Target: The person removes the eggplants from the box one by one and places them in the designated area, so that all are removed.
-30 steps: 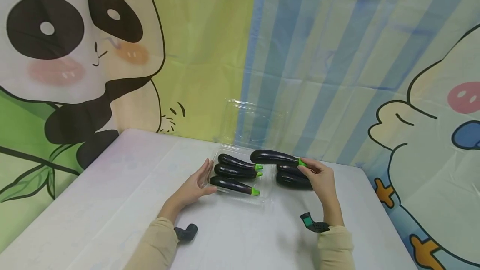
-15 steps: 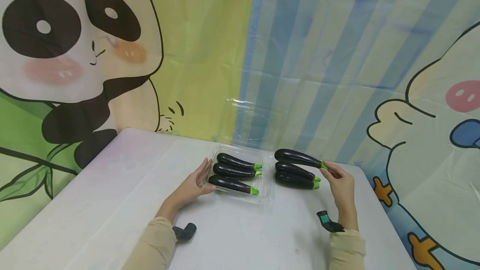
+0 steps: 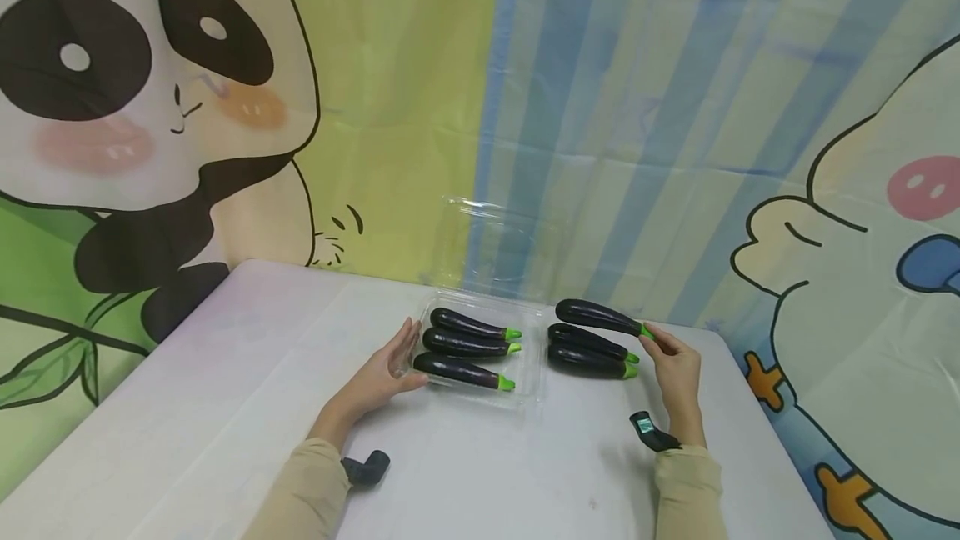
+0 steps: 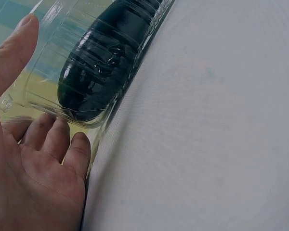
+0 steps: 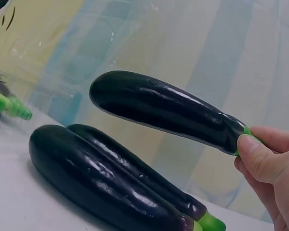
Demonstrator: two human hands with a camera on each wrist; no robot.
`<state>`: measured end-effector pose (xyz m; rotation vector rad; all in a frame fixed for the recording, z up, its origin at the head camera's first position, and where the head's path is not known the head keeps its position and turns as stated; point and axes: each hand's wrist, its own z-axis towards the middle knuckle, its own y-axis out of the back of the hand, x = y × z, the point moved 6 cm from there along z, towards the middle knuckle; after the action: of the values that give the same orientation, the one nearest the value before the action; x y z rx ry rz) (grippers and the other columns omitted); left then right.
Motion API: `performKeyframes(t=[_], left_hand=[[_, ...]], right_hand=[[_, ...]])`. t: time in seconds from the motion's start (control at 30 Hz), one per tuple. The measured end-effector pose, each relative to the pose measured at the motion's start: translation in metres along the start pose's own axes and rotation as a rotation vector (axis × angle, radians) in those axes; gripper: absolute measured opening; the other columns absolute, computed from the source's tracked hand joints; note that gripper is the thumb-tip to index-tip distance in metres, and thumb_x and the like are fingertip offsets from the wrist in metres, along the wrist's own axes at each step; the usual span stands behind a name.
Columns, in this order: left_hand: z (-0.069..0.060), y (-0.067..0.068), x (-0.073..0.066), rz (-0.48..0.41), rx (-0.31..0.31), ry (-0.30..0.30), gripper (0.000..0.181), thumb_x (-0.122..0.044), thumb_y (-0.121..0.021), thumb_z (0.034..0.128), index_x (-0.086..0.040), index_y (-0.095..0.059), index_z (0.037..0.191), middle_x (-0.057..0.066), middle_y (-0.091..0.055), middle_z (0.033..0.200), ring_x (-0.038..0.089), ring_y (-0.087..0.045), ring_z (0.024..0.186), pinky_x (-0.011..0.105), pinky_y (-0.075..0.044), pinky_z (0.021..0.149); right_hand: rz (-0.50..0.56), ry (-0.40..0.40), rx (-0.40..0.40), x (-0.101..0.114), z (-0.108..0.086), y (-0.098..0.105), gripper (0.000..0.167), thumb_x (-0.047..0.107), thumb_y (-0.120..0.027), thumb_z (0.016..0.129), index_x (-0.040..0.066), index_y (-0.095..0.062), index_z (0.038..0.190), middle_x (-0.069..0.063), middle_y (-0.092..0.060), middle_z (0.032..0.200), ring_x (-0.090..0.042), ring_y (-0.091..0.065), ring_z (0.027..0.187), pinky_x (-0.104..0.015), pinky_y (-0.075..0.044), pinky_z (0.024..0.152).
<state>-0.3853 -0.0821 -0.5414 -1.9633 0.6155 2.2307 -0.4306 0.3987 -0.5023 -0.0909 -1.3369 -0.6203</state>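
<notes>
My right hand (image 3: 678, 365) pinches an eggplant (image 3: 597, 315) by its green stem. In the right wrist view this eggplant (image 5: 164, 110) hangs tilted above two others, apart from them. Those two, a nearer eggplant (image 3: 588, 361) and a farther eggplant (image 3: 592, 342), lie side by side on the table. At the left end of a clear plastic container (image 3: 528, 386), my left hand (image 3: 378, 375) rests with its fingertips against the wall and its thumb extended. Three eggplants lie inside, among them the front eggplant (image 3: 457, 369). Through the clear wall, the left wrist view shows one eggplant's (image 4: 98, 72) rounded end.
The container's clear lid (image 3: 498, 244) stands raised at the back, near the printed curtain (image 3: 637, 148). A white table (image 3: 487, 473) carries everything, and its back edge runs close behind the eggplants. Inside the container, the right part shows bare plastic.
My right hand has carried its eggplant rightward, from above the container's right side to beyond the two on the table, then held nearly still. My left hand has stayed at the container.
</notes>
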Motion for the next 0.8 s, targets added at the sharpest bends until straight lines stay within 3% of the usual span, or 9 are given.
performKeyframes(t=[0.17,0.43,0.63,0.8], left_hand=[[-0.003,0.000,0.002,-0.017,-0.001,0.001,0.108,-0.024,-0.075,0.0816,-0.017,0.005,0.154,-0.003,-0.005,0.161,0.019,-0.008,0.148,0.035,-0.013,0.118],[-0.006,-0.002,0.004,-0.046,0.012,-0.013,0.106,-0.023,-0.074,0.0828,-0.018,0.005,0.154,-0.004,-0.004,0.161,0.018,-0.005,0.148,0.034,-0.012,0.117],[-0.004,0.001,0.003,-0.046,0.003,-0.011,0.107,-0.023,-0.074,0.0823,-0.018,0.005,0.154,-0.005,-0.006,0.161,0.018,-0.007,0.148,0.034,-0.013,0.117],[0.001,0.000,0.002,-0.045,0.009,-0.002,0.108,-0.025,-0.075,0.0815,-0.017,0.005,0.154,-0.004,-0.005,0.161,0.018,-0.007,0.148,0.034,-0.014,0.117]], right_hand=[[-0.036,-0.007,0.012,-0.010,0.006,-0.006,0.039,0.028,-0.071,0.085,0.009,-0.068,0.118,0.025,-0.064,0.092,0.011,-0.058,0.082,-0.004,-0.048,0.069],[-0.116,-0.061,0.046,-0.027,0.014,-0.014,0.038,0.035,-0.069,0.086,0.015,-0.069,0.118,0.000,-0.069,0.115,0.010,-0.054,0.092,-0.004,-0.045,0.075],[-0.145,-0.058,0.069,-0.033,0.021,-0.018,0.042,0.041,-0.068,0.084,0.017,-0.069,0.119,-0.005,-0.067,0.121,-0.001,-0.056,0.105,-0.005,-0.044,0.080],[-0.152,-0.044,0.075,-0.037,0.023,-0.019,0.040,0.037,-0.067,0.087,0.014,-0.068,0.120,-0.010,-0.065,0.124,-0.012,-0.057,0.114,-0.004,-0.043,0.082]])
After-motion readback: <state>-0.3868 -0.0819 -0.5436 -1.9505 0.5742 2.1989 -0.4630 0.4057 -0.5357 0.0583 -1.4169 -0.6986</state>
